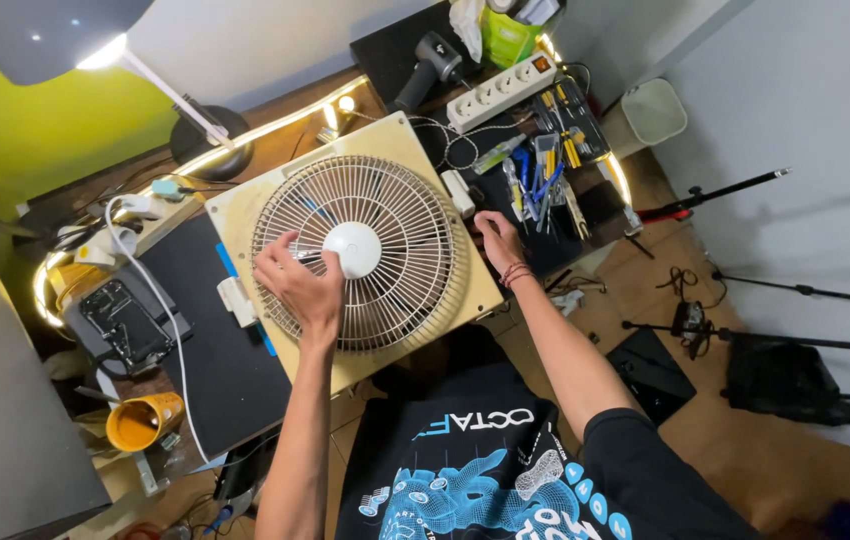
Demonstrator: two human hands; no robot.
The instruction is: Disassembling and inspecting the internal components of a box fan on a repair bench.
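Note:
A square cream box fan [245, 205] lies flat on the desk with its round wire grille [405, 225] facing up and a white hub cap [353, 249] in the middle. My left hand [295, 285] rests on the grille just left of the hub, fingers spread over the wires. My right hand [498, 238] presses on the fan's right edge beside the frame, fingers bent down, holding nothing loose. A white latch [236, 300] sticks out of the fan's left side.
Hand tools and screwdrivers [545, 170] lie right of the fan. A white power strip [500, 92] and a black heat gun [425, 65] sit behind. A desk lamp [207, 135], a black mat [205, 340], a yellow cup [145, 420] and tripod legs [805, 290] surround the desk.

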